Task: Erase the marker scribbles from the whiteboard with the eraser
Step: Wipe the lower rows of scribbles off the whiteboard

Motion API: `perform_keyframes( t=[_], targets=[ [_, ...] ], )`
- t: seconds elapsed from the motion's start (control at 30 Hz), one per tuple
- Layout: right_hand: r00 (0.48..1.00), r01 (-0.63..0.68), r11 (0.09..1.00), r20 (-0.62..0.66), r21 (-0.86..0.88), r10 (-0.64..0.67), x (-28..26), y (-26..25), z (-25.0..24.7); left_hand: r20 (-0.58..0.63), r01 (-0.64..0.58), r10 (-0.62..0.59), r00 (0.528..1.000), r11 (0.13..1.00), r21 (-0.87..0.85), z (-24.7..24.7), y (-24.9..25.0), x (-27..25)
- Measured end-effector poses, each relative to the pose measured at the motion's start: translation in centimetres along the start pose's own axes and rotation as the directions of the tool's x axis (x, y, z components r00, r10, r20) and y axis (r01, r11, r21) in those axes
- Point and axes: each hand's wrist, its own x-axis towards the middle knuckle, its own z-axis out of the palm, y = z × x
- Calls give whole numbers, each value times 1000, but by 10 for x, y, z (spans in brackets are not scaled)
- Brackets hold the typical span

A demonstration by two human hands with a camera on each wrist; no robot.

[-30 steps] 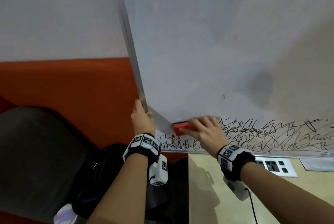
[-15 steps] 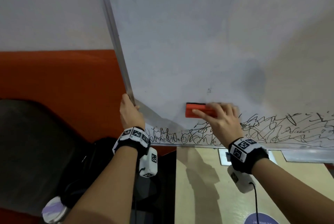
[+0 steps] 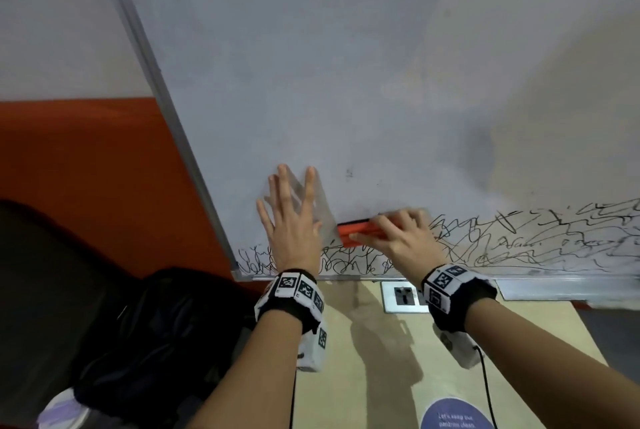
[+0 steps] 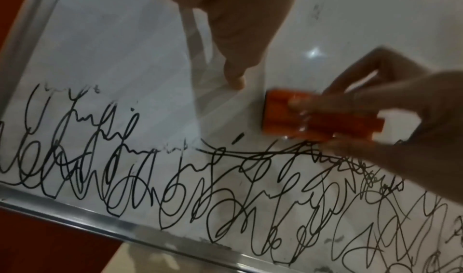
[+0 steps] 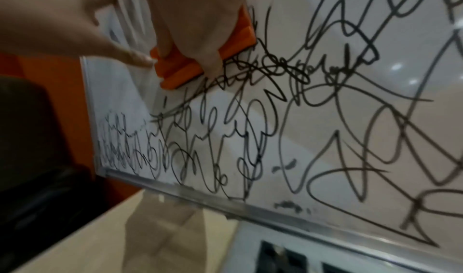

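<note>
Off the frame edge now, her left hand lies flat-fingered on the whiteboard beside the orange eraser pinched in her right hand, with scribbles left along the bottom.

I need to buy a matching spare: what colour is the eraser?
Orange. The eraser, gripped by the right hand, shows best in the right wrist view.

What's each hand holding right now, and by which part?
Right hand holds the orange eraser by its long edges, fingers over its back, pressed on the whiteboard. Left hand holds nothing; it lies flat on the board.
</note>
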Motion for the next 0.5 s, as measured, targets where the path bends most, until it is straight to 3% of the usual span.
perform_keyframes(
  t=[0.13,0.27,0.43,0.5],
  targets=[
    [983,-137,990,-124,-22,133,8,0,1,7,25,-25,1000,999,37,9,-3,0],
    [999,40,999,-6,14,-40,-1,-9,14,-24,36,-34,999,995,98,10,-2,-1],
    [994,-47,999,-95,-2,47,4,-20,20,-54,33,-28,998,995,93,11,-1,-2],
    [998,-9,1000,-66,15,10,5,-22,24,-51,32,-28,998,996,88,13,-2,-2]
  ],
)
